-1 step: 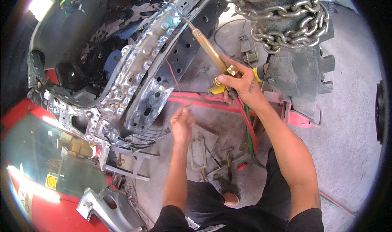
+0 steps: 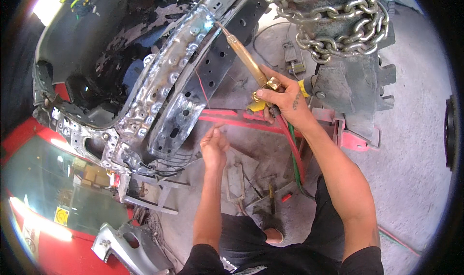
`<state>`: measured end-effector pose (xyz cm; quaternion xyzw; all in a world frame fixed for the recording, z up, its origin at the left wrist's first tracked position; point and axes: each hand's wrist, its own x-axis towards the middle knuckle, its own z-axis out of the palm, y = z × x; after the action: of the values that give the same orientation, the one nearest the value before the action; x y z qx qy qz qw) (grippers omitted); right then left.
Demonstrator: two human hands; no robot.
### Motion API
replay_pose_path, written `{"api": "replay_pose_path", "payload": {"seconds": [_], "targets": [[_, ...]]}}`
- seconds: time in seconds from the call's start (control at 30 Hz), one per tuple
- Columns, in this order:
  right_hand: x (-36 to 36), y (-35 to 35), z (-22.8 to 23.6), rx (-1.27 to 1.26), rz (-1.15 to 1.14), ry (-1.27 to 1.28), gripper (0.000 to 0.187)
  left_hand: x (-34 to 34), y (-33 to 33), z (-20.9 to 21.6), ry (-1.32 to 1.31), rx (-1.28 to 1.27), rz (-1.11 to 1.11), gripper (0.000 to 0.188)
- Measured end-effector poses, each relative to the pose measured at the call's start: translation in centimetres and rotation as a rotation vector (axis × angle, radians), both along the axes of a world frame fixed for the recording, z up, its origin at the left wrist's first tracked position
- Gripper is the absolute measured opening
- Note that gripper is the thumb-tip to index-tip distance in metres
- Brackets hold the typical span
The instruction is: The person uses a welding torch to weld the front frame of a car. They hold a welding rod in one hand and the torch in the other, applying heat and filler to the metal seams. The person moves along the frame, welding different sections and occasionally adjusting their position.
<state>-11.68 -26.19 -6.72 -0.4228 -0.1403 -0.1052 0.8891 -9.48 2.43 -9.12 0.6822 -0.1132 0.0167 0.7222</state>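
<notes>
My right hand (image 2: 285,96) is wrapped round a brass gas torch (image 2: 247,59) with brass knobs and a yellow lever. Red and green hoses trail down from its rear. The torch tip points up-left at a bare metal car body rail (image 2: 176,57) with a row of round weld marks; a blue-white glow (image 2: 209,24) shows on the rail by the tip. My left hand (image 2: 214,147), fingers curled, is below the dark perforated panel (image 2: 181,118). A thin reddish rod (image 2: 201,87) runs up from its fingertips across that panel; the grip itself is partly hidden.
Heavy chain (image 2: 338,23) wraps a steel post at the upper right. A red steel beam (image 2: 241,121) crosses behind my hands. On the floor lie a hammer (image 2: 271,197), a pedal-like box (image 2: 292,55) and a loose silver body panel (image 2: 130,246). A red car (image 2: 43,246) stands at left.
The reddish rod and my left hand have shifted slightly to the left. My right hand and the torch are almost where they were, and the glow stays at the rail.
</notes>
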Motion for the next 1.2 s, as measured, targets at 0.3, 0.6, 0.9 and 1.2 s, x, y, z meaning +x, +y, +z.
{"api": "replay_pose_path", "payload": {"seconds": [0.3, 0.6, 0.9, 1.2], "targets": [[1.5, -0.1, -0.1, 0.072, 0.022, 0.024, 0.073, -1.1, -2.3, 4.8, -0.242, 0.276, 0.199, 0.027], [2.4, 0.1, -0.5, 0.11, 0.035, 0.002, 0.079, 3.4, -2.5, 10.0, -0.377, 0.615, 0.3, 0.025], [2.7, -0.5, -0.5, 0.157, 0.04, 0.001, 0.078, 5.7, -5.5, 13.1, -0.838, 1.183, 0.452, 0.022], [2.7, -1.9, -0.5, 0.108, 0.044, 0.004, 0.078, 6.6, -7.1, 14.4, -0.912, 1.242, 0.481, 0.02]]}}
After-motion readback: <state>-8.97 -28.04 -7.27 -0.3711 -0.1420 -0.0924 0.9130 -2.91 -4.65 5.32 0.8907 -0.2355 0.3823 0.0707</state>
